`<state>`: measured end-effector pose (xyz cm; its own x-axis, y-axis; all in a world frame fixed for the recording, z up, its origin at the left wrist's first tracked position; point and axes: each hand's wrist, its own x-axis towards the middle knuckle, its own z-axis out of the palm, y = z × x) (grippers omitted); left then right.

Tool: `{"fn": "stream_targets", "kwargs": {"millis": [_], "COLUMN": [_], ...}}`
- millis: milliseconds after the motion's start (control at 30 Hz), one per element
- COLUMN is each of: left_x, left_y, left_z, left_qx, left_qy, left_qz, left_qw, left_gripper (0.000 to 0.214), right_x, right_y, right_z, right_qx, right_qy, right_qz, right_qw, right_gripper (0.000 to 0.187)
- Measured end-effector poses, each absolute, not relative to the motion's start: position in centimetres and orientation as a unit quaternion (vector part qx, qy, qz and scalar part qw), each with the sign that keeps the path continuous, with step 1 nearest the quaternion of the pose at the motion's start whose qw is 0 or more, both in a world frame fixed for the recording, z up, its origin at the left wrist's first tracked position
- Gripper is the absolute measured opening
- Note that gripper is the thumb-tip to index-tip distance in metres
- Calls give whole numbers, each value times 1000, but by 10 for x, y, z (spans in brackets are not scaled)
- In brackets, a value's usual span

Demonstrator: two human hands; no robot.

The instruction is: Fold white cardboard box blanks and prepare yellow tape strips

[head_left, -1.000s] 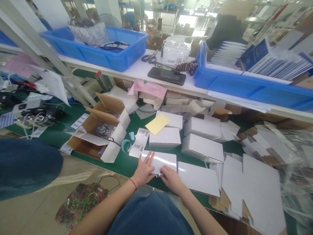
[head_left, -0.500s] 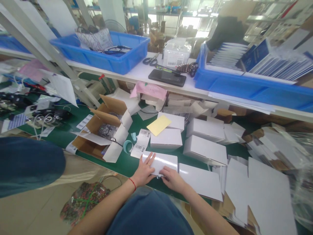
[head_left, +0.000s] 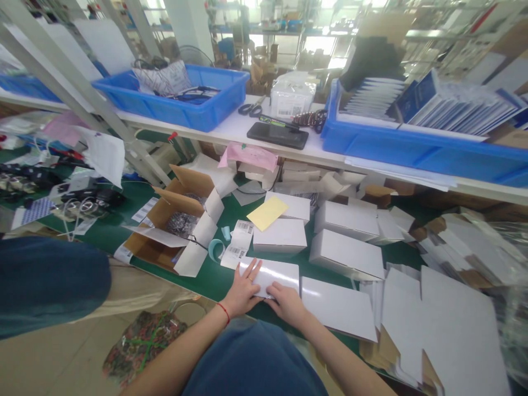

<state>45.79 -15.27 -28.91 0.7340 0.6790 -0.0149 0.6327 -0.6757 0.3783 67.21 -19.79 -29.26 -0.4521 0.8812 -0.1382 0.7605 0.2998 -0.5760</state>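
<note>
A closed white box lies at the near edge of the green table. My left hand rests flat on its left end, fingers stretched out, a ring on one finger and a red cord at the wrist. My right hand presses with curled fingers against the box's near side; whether anything is in its fingers stays hidden. Sheets of barcode labels lie just left of the box. Another white box sits to its right.
An open brown carton stands to the left, several closed white boxes behind. Flat white box blanks pile at right. A shelf carries blue bins, scissors and a phone. Another person's blue sleeve is at far left.
The camera has tilted slightly. My hands stay on the white box, the right hand pressed a little closer against its near side.
</note>
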Motion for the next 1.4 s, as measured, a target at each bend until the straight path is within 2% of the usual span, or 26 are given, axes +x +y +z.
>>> {"fn": "stream_targets", "kwargs": {"millis": [533, 900, 1133, 1400], "left_x": [456, 458, 457, 456], "left_y": [-152, -152, -151, -151], "left_z": [-295, -291, -295, -298], "left_qx": [912, 907, 908, 908], "left_qy": [353, 357, 355, 355], "left_qz": [82, 79, 81, 74], "left_qw": [190, 209, 208, 207], "left_gripper": [20, 14, 18, 22], "right_x": [664, 647, 652, 668], "right_y": [-206, -201, -201, -202], "right_z": [-290, -295, -298, -286], "right_qx": [-554, -535, -521, -495], "right_qy": [-780, -809, -822, -827], "right_qz": [272, 232, 223, 255], "right_qw": [106, 70, 53, 79], "right_gripper": [3, 7, 6, 12]}}
